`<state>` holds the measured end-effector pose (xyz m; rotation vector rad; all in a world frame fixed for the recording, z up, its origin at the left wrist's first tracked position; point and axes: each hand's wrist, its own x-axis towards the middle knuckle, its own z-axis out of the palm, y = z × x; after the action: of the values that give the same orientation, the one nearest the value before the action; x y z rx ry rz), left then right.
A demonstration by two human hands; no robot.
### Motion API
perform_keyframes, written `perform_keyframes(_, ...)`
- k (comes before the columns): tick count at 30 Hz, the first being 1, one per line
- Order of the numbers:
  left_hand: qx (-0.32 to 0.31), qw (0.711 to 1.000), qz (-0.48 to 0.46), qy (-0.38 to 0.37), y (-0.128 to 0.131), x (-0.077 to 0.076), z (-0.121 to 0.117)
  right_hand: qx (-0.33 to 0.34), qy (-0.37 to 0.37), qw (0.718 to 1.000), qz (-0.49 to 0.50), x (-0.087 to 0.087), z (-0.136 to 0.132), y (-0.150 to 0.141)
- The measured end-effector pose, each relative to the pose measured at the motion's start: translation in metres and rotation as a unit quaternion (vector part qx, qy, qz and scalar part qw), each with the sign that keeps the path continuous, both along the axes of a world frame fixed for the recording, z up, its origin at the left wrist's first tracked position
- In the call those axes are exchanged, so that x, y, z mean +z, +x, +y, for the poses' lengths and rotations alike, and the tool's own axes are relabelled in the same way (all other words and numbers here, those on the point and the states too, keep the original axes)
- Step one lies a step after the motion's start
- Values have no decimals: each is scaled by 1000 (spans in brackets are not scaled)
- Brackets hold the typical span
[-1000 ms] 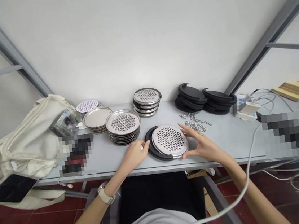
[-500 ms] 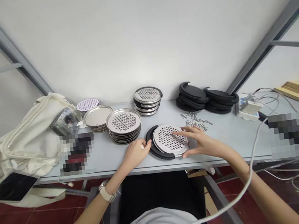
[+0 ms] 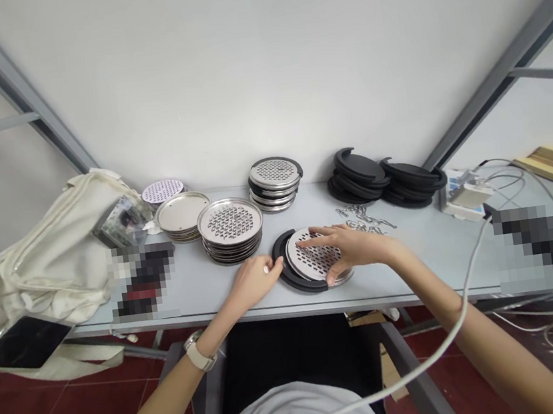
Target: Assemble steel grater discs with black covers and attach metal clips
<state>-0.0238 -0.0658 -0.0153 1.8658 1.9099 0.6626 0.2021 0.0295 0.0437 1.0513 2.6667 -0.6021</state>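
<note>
1. Right hand (image 3: 352, 246) lies flat on the round perforated steel disc (image 3: 313, 259), fingers spread across its holes, thumb at the near rim; its grip is open, pressing rather than clutching.
2. That disc sits inside the black round plastic ring (image 3: 287, 269), at the front middle of the pale grey worktop (image 3: 414, 264).
3. Left hand (image 3: 252, 280) rests at the ring's left edge, fingertips touching the black rim; the fingers are loosely curled, closed on nothing.
4. A pale wristwatch (image 3: 198, 354) shows on the left wrist.
5. Just left of the left hand stands a stack of perforated steel discs (image 3: 230, 229), and beyond it a stack of plain steel plates (image 3: 181, 215).
6. Behind the work, near the wall, sits a shorter stack of finished discs in black rings (image 3: 275, 181).
7. To the right of that, two piles of black plastic rings (image 3: 384, 183) lean against each other.
8. A scatter of small metal wire clips (image 3: 366, 217) lies just beyond the right hand.
9. A cream cloth bag (image 3: 47, 269) slumps at the far left of the worktop.
10. A white cable (image 3: 454, 339) runs across the right forearm.
</note>
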Motion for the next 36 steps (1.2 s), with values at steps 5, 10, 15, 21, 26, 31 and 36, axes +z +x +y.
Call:
perform_keyframes(5, -4, 1000, -5, 2, 0, 0, 0, 8, 1, 1000, 17, 1, -2, 2)
perform_keyframes(10, 2, 1000, -3, -7, 0, 2, -1, 27, -48, 998, 10, 4, 10, 11)
perform_keyframes(15, -5, 1000, -11, -24, 0, 6, -1, 41, -85, 995, 27, 3, 18, 20)
perform_keyframes(21, -20, 997, -53, -55, -1, 9, -1, 29, -77, 995, 53, -4, 6, 9)
perform_keyframes(26, -25, 994, -85, -65, -4, 6, 0, 29, -83, 994, 62, 0, -1, 5)
perform_keyframes(31, -37, 992, -105, -63, -8, 5, 0, 3, -28, 992, 122, -4, -8, 33)
perform_keyframes(36, -31, 994, -94, -51, -6, 5, -1, -67, 6, 987, 146, -30, -7, 62)
